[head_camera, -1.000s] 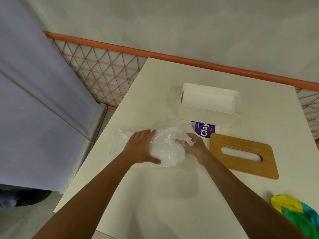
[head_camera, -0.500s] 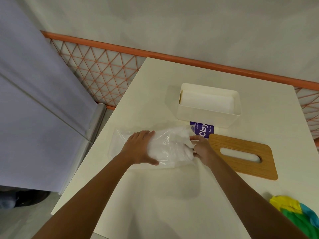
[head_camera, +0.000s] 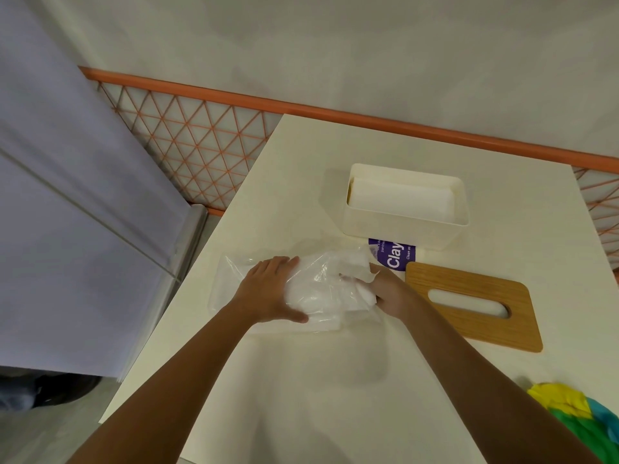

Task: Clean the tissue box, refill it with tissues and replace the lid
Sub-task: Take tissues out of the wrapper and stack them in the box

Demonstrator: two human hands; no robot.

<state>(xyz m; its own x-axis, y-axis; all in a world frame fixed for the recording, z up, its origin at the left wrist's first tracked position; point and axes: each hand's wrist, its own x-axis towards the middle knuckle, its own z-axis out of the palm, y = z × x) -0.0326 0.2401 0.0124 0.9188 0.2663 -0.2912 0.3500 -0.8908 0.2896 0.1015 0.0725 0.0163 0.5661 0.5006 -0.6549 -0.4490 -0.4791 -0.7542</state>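
A clear plastic tissue pack [head_camera: 321, 293] with white tissues inside lies on the cream table [head_camera: 335, 390]. My left hand [head_camera: 268, 289] rests on the pack's left part, fingers fairly straight, thumb along its near edge. My right hand [head_camera: 388, 289] grips the tissues at the pack's right end. Behind them stands the open white tissue box [head_camera: 405, 226] with a stack of white tissues inside. The wooden lid [head_camera: 475, 308] with an oval slot lies flat to the right of my right hand.
A purple-and-white label [head_camera: 393, 257] of the pack shows between the box and the lid. A yellow, green and blue cloth [head_camera: 576, 420] lies at the table's near right corner. An orange lattice rail [head_camera: 201, 155] runs behind the table. The table's left edge drops to the floor.
My right hand has shifted slightly right at the pack's end and white tissue now bulges out there. My left hand stays on the pack.
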